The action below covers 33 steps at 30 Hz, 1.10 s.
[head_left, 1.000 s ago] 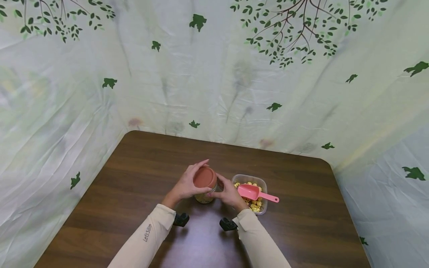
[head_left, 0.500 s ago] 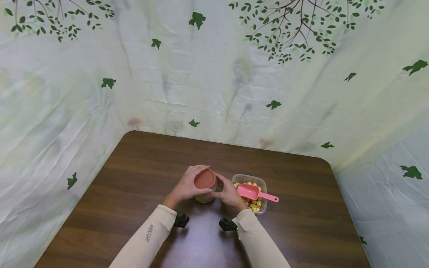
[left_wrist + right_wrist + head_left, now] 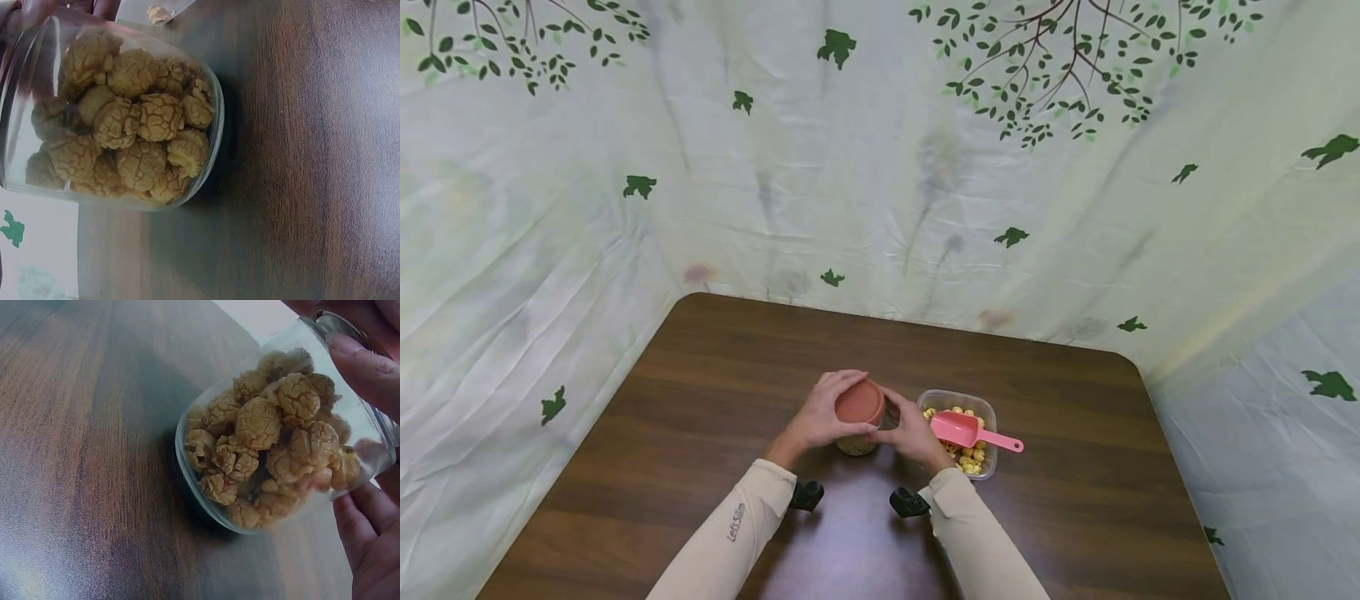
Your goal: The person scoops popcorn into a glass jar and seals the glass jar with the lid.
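A clear jar [image 3: 855,447] partly filled with round caramel popcorn [image 3: 142,119] stands on the brown table, a reddish-brown lid [image 3: 859,403] on its top. My left hand [image 3: 811,418] grips the lid, fingers bent around its far side and thumb along the near side. From the right, my right hand [image 3: 916,437] holds the jar just under the lid, its thumb [image 3: 369,372] at the neck in the right wrist view. Most of the jar's body is hidden by the hands in the head view; both wrist views show the popcorn through the glass [image 3: 287,519].
Close to the right hand sits a clear plastic tub [image 3: 992,467] of yellowish popcorn, with a pink scoop [image 3: 958,429] lying across it, handle past the rim. The wood-grain table [image 3: 730,358] meets a leaf-patterned cloth [image 3: 880,208] at its back edge.
My left fingers have come down and curled closer around the lid, which sits slightly lower in the head view. The right hand, tub and scoop have hardly moved.
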{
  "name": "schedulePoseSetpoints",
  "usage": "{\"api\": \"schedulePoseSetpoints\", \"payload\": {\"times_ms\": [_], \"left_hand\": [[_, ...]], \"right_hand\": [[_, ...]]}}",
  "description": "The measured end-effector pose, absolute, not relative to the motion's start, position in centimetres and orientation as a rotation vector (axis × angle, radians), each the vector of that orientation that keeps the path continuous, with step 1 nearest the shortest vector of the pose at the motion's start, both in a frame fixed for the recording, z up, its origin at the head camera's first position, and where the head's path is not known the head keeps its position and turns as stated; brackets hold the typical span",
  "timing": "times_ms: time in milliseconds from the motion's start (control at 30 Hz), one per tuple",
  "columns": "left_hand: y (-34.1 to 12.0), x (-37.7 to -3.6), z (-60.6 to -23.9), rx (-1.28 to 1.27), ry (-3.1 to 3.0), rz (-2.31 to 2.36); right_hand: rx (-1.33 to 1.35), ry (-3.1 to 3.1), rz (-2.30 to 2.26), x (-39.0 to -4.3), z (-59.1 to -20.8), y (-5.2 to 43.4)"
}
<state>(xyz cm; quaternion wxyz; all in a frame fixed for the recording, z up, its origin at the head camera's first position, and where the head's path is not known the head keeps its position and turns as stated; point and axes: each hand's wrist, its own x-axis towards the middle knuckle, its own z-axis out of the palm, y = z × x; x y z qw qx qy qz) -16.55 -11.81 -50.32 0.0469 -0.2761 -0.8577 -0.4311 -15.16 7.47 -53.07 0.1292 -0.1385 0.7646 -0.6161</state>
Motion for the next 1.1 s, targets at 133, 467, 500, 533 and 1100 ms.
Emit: {"api": "schedulePoseSetpoints", "payload": {"times_ms": [133,467,500,533,1100], "left_hand": [[-11.8,-16.7,-50.4,-0.861,-2.608,-1.285],[-11.4,-17.0,-50.0,-0.889,-2.642,-1.167],[-11.3,-17.0,-49.9,-0.887,-2.646,-1.156],[-11.2,-17.0,-49.9,-0.885,-2.647,-1.145],[-10.4,-16.9,-50.3,-0.805,-2.597,-1.125]], "right_hand": [[-0.406,2.209,-1.784,-15.1,-52.5,7.6],[-0.422,2.207,-1.749,-14.5,-49.7,7.9],[-0.411,2.201,-1.751,-14.6,-49.9,7.9],[-0.404,2.196,-1.757,-14.8,-50.3,7.9],[-0.381,2.171,-1.793,-15.8,-52.3,8.3]]}}
